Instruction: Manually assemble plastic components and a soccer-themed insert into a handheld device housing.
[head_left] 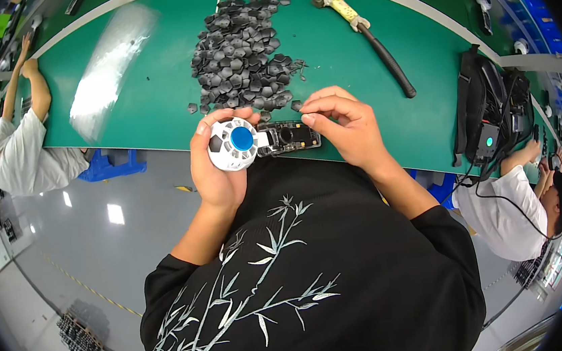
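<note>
My left hand [217, 175] is wrapped round a white ball-shaped part [227, 159] with black patches, openings round its top and a blue disc [241, 138] in the middle. Beside it, at the table's near edge, lies a dark rectangular fixture [286, 138] with a round hole; a short white piece [263, 141] bridges the gap between the two. Above the fixture's right end, my right hand [347, 125] has thumb and forefinger drawn together in a pinch. A black five-sided piece [296, 105] is right at those fingertips; whether they grip it I cannot tell.
A heap of black five-sided pieces [239, 58] spreads over the green table [163, 72]. A black-handled hammer [385, 57] with a wrapped head lies at the far right. A black backpack [484, 108] with cables sits at the right edge. Co-workers [28, 152] are at both sides.
</note>
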A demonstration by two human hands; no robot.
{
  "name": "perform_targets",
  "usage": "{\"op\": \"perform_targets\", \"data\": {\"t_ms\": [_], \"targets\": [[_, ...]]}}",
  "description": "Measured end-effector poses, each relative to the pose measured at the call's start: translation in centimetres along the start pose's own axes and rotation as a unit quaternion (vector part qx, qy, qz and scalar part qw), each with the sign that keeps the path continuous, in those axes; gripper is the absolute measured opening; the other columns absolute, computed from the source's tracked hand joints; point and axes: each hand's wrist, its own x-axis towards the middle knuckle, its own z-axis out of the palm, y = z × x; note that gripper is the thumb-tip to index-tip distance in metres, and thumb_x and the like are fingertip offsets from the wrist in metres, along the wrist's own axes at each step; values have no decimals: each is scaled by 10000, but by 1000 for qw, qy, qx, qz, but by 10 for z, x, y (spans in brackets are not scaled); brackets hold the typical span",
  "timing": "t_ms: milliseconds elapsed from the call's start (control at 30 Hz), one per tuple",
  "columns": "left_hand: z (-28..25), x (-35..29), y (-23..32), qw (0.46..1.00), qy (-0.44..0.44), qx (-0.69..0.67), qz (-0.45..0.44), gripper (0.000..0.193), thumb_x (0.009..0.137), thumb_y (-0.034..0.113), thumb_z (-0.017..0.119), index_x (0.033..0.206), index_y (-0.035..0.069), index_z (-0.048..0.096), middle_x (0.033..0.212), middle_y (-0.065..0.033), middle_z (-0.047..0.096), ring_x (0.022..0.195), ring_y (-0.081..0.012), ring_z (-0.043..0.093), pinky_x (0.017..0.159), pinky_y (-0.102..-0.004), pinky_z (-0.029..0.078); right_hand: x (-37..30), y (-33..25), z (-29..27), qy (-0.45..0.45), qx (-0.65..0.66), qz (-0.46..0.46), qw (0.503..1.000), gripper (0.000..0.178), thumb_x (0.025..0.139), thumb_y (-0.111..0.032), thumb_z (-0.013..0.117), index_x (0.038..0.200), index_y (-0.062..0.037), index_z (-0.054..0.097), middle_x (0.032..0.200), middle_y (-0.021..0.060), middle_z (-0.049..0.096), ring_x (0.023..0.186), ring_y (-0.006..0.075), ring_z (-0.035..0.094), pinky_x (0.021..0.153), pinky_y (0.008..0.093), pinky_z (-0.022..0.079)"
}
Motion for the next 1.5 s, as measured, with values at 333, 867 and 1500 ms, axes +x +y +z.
{"op": "perform_targets", "data": {"t_ms": [333, 867, 1500], "targets": [[15, 20, -49, 972, -67, 83, 209, 554, 954, 508, 462, 1234, 31, 499, 1045, -158, 618, 981, -280, 626, 870, -354, 483, -4, -10, 4, 18, 171, 116, 978, 111, 853, 26, 679, 952, 15, 629, 873, 110, 649, 745, 142, 610, 729, 262, 524], [54, 28, -50, 982, -98, 162, -7, 496, 914, 397, 572, 1232, 25, 490, 1031, -131, 602, 887, -174, 559, 772, -258, 462, -11, -36, -2, 64, 187, 78, 977, 122, 853, -2, 695, 904, -15, 585, 747, 64, 610, 633, 117, 576, 611, 226, 498], [42, 21, -53, 969, -216, 118, 35, 651, 718, 217, 741, 1264, 17, 449, 1079, -170, 607, 831, -206, 592, 720, -284, 490, 9, -14, -34, 38, 255, 92, 962, 176, 903, -101, 649, 1030, -22, 557, 748, 65, 597, 631, 133, 567, 580, 249, 474]]}}
